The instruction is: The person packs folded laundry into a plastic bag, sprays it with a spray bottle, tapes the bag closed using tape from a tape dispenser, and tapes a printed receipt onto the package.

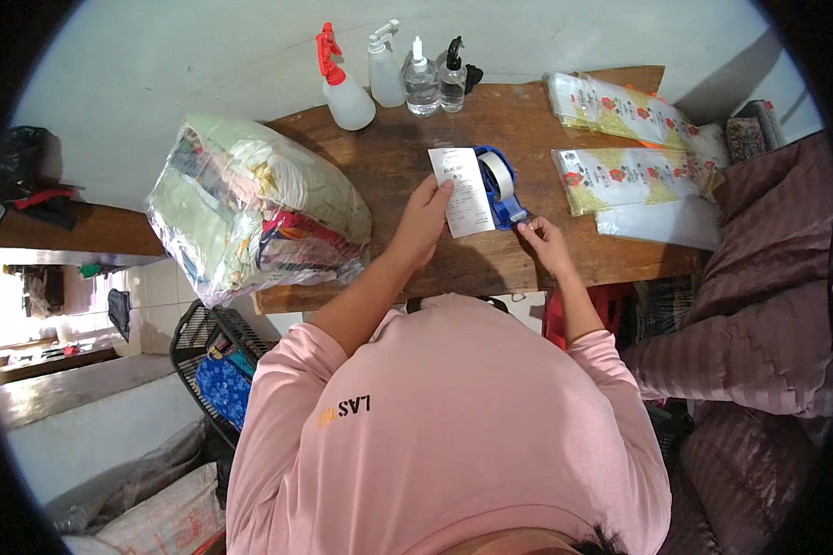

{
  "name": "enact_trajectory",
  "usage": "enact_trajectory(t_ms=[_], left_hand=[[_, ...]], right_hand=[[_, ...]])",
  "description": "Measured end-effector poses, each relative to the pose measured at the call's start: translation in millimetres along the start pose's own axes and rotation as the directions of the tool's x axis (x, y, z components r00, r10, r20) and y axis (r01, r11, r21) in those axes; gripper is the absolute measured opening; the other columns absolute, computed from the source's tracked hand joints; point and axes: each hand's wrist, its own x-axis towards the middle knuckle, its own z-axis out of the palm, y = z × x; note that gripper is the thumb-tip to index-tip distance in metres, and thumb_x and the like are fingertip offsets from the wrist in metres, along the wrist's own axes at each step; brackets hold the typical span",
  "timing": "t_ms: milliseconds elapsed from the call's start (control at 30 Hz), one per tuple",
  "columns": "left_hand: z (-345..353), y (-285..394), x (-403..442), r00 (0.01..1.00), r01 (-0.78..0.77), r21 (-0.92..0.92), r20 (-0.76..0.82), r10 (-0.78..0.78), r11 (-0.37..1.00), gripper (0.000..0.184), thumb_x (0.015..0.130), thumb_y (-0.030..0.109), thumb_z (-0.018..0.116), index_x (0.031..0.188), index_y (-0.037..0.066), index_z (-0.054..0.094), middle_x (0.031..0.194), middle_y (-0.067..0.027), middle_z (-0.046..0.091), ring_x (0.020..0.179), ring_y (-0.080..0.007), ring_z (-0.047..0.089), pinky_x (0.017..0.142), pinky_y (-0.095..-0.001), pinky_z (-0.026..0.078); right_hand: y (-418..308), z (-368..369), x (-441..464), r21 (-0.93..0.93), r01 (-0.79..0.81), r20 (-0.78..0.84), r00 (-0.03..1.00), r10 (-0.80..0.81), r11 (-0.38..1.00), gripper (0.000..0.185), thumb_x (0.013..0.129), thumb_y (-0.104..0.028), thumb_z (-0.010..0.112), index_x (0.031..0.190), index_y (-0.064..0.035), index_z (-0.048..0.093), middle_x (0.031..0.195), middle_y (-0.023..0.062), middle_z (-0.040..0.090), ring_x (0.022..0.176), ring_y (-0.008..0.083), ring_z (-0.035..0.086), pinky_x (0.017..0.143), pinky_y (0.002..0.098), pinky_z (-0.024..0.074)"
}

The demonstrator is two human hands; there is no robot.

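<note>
My left hand (422,222) is closed on a white printed receipt (465,199), thumb on its face, held over the wooden table. Just right of the paper stands a blue tape dispenser (512,208) with a roll of clear tape (497,176); the receipt overlaps its left side. The fingers of my right hand (548,248) are pinched at the dispenser's cutter end, seemingly on the tape's loose end, which is too small to see clearly. To the left, a clear plastic bag (259,208) packed with folded cloth leans on the table.
Two spray bottles, one with a red head (347,97), and two pump bottles (422,88) line the wall. Packs of printed plastic bags (634,178) lie on the table's (398,153) right. Brown striped bedding (759,305) is piled at right; a black basket (190,338) stands low at left.
</note>
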Motion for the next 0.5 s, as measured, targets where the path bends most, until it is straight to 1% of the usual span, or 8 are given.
enact_trajectory(t_ms=[100, 133, 200, 233, 300, 400, 433, 500], left_hand=[[6.2, 6.4, 1.5, 1.000, -0.009, -0.029, 0.011, 0.009, 1.000, 0.027, 0.097, 0.019, 0.042, 0.117, 0.003, 0.050, 0.092, -0.0033, 0.058, 0.079, -0.0111, 0.058, 0.058, -0.0278, 0.051], [7.5, 6.7, 2.1, 1.000, -0.023, -0.044, 0.014, 0.023, 0.999, 0.027, 0.097, 0.019, 0.041, 0.117, 0.003, 0.049, 0.092, -0.0034, 0.058, 0.079, -0.0115, 0.059, 0.057, -0.0283, 0.052], [9.5, 8.0, 3.3, 0.999, -0.031, -0.057, -0.012, 0.030, 0.998, 0.026, 0.097, 0.018, 0.042, 0.116, 0.003, 0.050, 0.092, -0.0036, 0.058, 0.079, -0.0107, 0.058, 0.061, -0.0275, 0.051], [10.2, 8.0, 2.5, 0.999, -0.031, -0.065, -0.029, 0.030, 0.997, 0.025, 0.097, 0.018, 0.042, 0.115, 0.003, 0.051, 0.092, -0.0036, 0.058, 0.080, -0.0103, 0.058, 0.062, -0.0272, 0.051], [6.5, -2.1, 10.1, 0.990, -0.126, -0.029, -0.068, 0.123, 0.992, 0.024, 0.097, 0.018, 0.042, 0.113, 0.002, 0.052, 0.092, -0.0042, 0.058, 0.079, -0.0103, 0.056, 0.066, -0.0272, 0.049], [7.0, -14.1, 20.0, 0.960, -0.246, 0.064, -0.123, 0.252, 0.967, 0.023, 0.097, 0.018, 0.042, 0.109, 0.001, 0.053, 0.092, -0.0050, 0.058, 0.078, -0.0109, 0.053, 0.071, -0.0279, 0.045], [8.7, -15.4, 21.1, 0.945, -0.282, 0.102, -0.140, 0.294, 0.954, 0.023, 0.097, 0.017, 0.042, 0.108, 0.001, 0.053, 0.091, -0.0052, 0.058, 0.078, -0.0112, 0.052, 0.072, -0.0282, 0.044], [11.3, -15.9, 21.1, 0.896, -0.406, 0.206, -0.099, 0.432, 0.890, 0.023, 0.097, 0.017, 0.042, 0.108, 0.000, 0.053, 0.091, -0.0057, 0.058, 0.078, -0.0119, 0.051, 0.071, -0.0292, 0.044]], right_hand=[[20.9, 0.1, 4.9, -0.143, 0.107, -0.109, 0.986, -0.123, 0.984, 0.025, 0.089, -0.021, 0.061, 0.076, -0.0040, 0.049, 0.074, 0.0025, 0.056, 0.068, 0.0093, 0.051, 0.063, 0.0250, 0.0406], [31.3, 0.8, 5.6, -0.020, 0.113, -0.117, 0.986, -0.115, 0.993, 0.024, 0.090, -0.021, 0.060, 0.078, -0.0035, 0.050, 0.074, 0.0036, 0.057, 0.070, 0.0100, 0.053, 0.064, 0.0250, 0.0420], [45.8, 1.4, 7.4, 0.222, 0.131, -0.127, 0.986, -0.104, 0.966, 0.021, 0.092, -0.020, 0.058, 0.081, -0.0025, 0.051, 0.076, 0.0059, 0.060, 0.074, 0.0114, 0.058, 0.067, 0.0249, 0.0448], [31.8, 2.0, 1.6, 0.317, 0.084, -0.093, 0.994, -0.057, 0.945, 0.020, 0.092, -0.020, 0.057, 0.083, -0.0023, 0.052, 0.078, 0.0066, 0.061, 0.076, 0.0121, 0.059, 0.068, 0.0252, 0.0460], [-44.8, 6.9, -18.4, 0.494, -0.015, -0.012, 1.000, 0.024, 0.870, 0.019, 0.093, -0.019, 0.055, 0.086, -0.0020, 0.054, 0.080, 0.0080, 0.063, 0.080, 0.0137, 0.062, 0.070, 0.0259, 0.0485], [-111.6, 22.4, -43.3, 0.629, -0.041, 0.108, 0.994, -0.035, 0.776, 0.019, 0.094, -0.020, 0.054, 0.087, -0.0022, 0.056, 0.082, 0.0088, 0.065, 0.078, 0.0142, 0.063, 0.071, 0.0276, 0.0511], [-121.9, 26.9, -47.4, 0.604, -0.026, 0.111, 0.993, -0.051, 0.796, 0.020, 0.094, -0.020, 0.054, 0.087, -0.0021, 0.056, 0.082, 0.0089, 0.065, 0.076, 0.0139, 0.063, 0.070, 0.0270, 0.0512], [-137.4, 34.6, -52.4, 0.552, 0.005, 0.119, 0.989, -0.084, 0.834, 0.020, 0.094, -0.021, 0.053, 0.087, -0.0019, 0.057, 0.080, 0.0091, 0.065, 0.074, 0.0134, 0.063, 0.070, 0.0259, 0.0513]])
